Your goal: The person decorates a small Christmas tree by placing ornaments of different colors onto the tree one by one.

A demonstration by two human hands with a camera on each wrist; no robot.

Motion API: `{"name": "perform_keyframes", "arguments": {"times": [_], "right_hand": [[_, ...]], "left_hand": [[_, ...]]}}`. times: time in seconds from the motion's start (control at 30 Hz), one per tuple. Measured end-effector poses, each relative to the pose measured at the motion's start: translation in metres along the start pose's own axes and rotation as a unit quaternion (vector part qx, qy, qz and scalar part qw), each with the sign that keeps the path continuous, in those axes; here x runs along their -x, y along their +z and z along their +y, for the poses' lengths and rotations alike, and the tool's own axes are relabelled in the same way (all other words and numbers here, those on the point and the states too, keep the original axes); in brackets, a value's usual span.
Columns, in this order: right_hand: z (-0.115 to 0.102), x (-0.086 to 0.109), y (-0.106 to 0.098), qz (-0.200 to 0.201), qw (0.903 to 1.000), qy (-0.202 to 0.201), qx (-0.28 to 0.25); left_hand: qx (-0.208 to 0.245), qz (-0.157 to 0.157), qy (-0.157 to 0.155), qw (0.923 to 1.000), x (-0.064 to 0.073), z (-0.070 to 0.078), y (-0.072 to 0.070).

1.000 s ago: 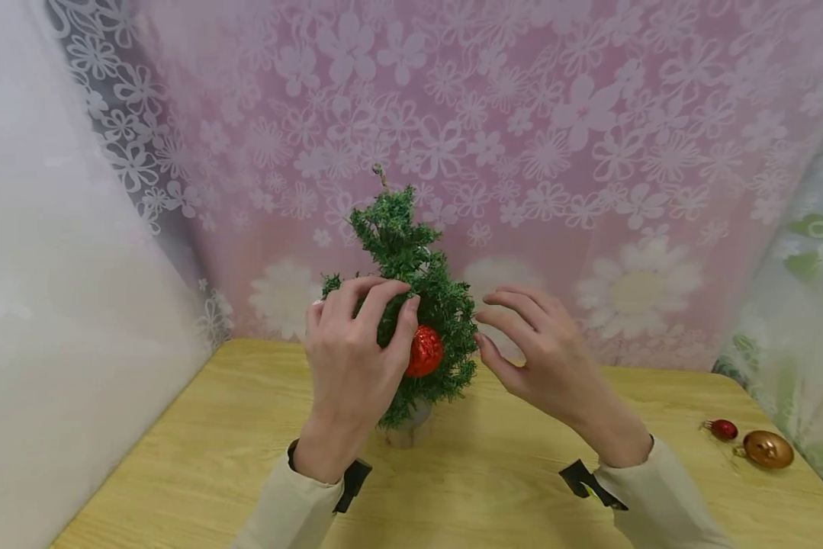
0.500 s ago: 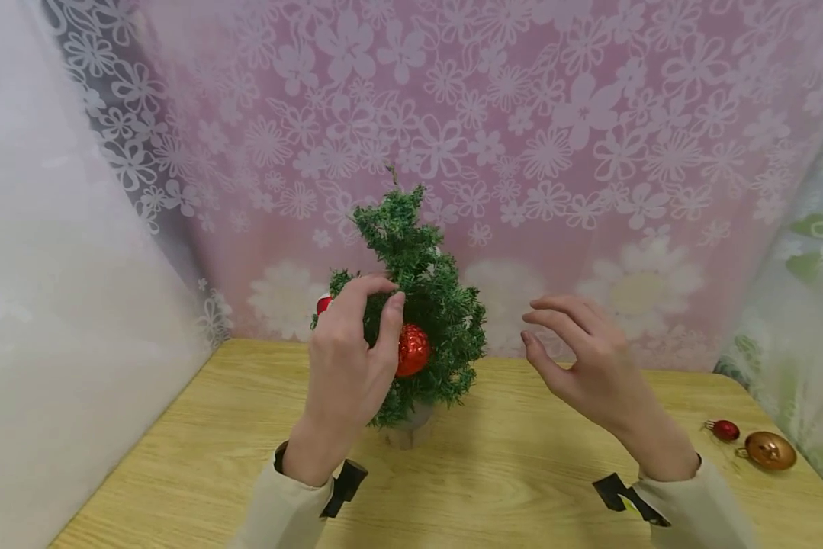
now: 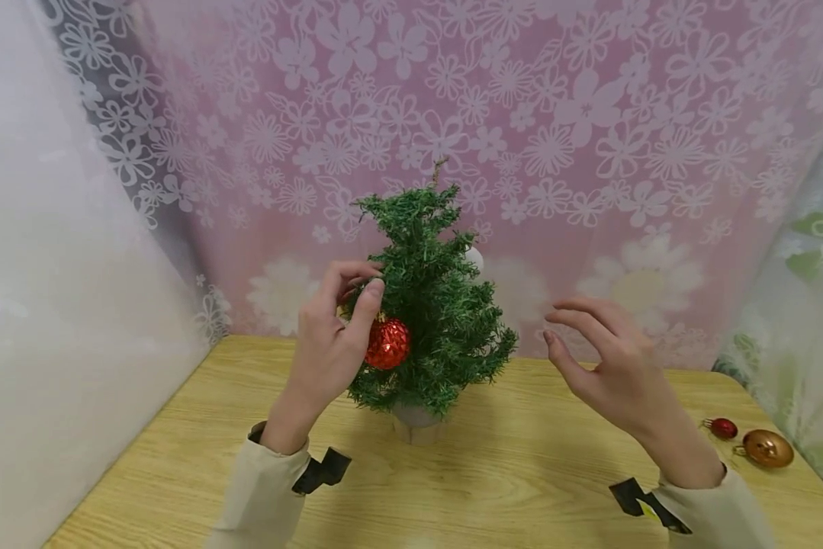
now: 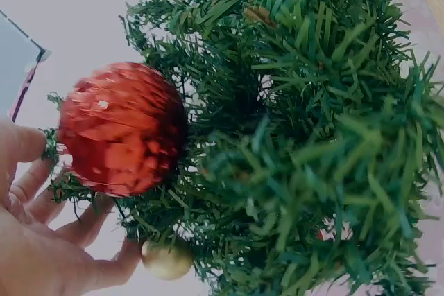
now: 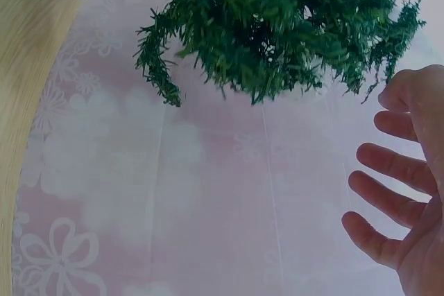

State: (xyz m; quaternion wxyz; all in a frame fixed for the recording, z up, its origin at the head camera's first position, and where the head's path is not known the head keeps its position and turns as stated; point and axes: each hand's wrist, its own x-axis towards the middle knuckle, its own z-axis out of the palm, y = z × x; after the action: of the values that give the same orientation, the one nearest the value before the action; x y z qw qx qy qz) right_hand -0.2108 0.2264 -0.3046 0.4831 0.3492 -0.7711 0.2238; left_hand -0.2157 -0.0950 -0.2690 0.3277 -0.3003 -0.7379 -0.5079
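A small green Christmas tree (image 3: 428, 305) stands on the table in a pale pot (image 3: 418, 423). My left hand (image 3: 329, 335) is at its left side, thumb in front and fingers curled round the outer branches; foliage hides part of the fingers. Just beside the thumb hangs a faceted red ball (image 3: 387, 345). A gold ball (image 4: 166, 260) shows near the left fingertips in the left wrist view. Apart from the tree, to its right, my right hand (image 3: 606, 358) hovers with loosely bent fingers and nothing in it.
On the right side of the wooden table (image 3: 521, 488) lie a small dark red ornament (image 3: 721, 428) and a larger copper-coloured ball (image 3: 766, 448). Flowered pink cloth (image 3: 521, 114) hangs behind the table. Something round and white (image 3: 475, 259) peeks out behind the tree.
The tree has turned and straightened upright, its top swinging right and the red ball shifting left along with my left hand. My right hand has drawn away from the branches to the right.
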Motion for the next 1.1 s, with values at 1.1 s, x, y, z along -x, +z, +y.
{"name": "perform_keyframes", "arguments": {"times": [1.1], "right_hand": [[0.033,0.041,-0.054,0.005,0.9966,0.059,0.056]], "left_hand": [[0.006,-0.008,0.055,0.9984,-0.005,-0.022,-0.009]]}}
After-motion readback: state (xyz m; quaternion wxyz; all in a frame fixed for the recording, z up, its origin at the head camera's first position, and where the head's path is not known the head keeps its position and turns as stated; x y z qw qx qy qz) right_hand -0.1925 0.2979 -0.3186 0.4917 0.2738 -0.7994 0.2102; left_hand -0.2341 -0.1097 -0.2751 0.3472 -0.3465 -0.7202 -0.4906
